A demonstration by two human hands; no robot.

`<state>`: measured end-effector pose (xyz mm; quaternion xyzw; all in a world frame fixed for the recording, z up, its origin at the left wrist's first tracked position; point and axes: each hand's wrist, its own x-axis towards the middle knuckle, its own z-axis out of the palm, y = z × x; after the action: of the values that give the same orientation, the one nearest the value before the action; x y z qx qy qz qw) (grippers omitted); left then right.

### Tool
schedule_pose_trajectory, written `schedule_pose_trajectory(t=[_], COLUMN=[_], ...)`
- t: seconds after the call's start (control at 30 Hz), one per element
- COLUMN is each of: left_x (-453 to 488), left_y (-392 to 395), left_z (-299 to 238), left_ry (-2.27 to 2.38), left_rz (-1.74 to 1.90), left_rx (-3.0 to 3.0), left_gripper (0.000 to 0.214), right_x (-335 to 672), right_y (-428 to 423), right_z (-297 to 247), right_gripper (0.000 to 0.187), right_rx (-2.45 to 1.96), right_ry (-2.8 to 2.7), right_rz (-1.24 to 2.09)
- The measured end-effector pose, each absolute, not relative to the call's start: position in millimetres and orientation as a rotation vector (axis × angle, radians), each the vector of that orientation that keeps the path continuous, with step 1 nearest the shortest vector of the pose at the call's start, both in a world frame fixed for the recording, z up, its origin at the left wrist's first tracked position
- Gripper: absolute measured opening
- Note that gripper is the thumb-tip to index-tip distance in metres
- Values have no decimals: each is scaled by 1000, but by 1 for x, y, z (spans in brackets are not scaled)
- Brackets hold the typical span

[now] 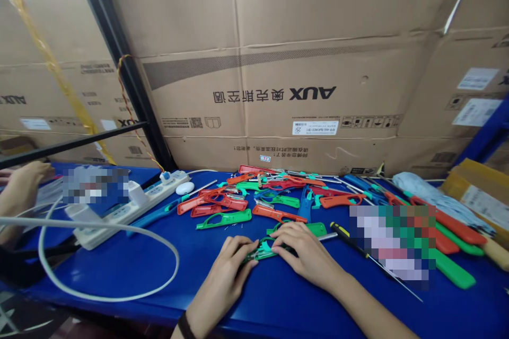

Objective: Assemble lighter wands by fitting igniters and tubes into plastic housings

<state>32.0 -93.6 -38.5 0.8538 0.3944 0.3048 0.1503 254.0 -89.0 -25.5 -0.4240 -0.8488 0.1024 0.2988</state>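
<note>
Between both hands lies an opened green long-nosed lighter (pixel 264 250), close to the blue table top, with small pale-green parts showing inside it. My left hand (pixel 225 267) pinches its left end between thumb and fingers. Bent over its right part, the fingers of my right hand (pixel 304 254) press on the pieces and hide some of them. A metal tube shows just past my right hand. Another green shell piece (pixel 318 229) lies behind that hand. Farther back spreads a heap of loose lighter shells, among them a green half shell (pixel 225 219) and an orange half shell (pixel 278 214).
A screwdriver (pixel 353 242) lies at right beside several lighters, partly blurred out. On the left are a white power strip (pixel 131 212), a looped white cable (pixel 177 265) and another person's hand (pixel 26 188). Large cardboard boxes (pixel 258 74) wall off the back.
</note>
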Motion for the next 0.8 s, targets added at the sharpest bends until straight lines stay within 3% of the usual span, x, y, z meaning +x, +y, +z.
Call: schedule_pose_trajectory(t=[0.2, 0.43, 0.8], left_x=[32, 34, 32], left_y=[-90, -93, -94], left_z=[-37, -35, -41], left_ry=[1115, 1108, 1156], left_rz=[850, 755, 767], left_rx=[2400, 2480, 2474], left_gripper=[31, 50, 51], right_x=[251, 252, 244], right_y=[-88, -86, -99], right_z=[-25, -30, -19], right_gripper=[12, 10, 23], right_rx=[-1099, -1204, -1166], right_ry=[-2260, -2247, -2274], right_rz=[345, 404, 122])
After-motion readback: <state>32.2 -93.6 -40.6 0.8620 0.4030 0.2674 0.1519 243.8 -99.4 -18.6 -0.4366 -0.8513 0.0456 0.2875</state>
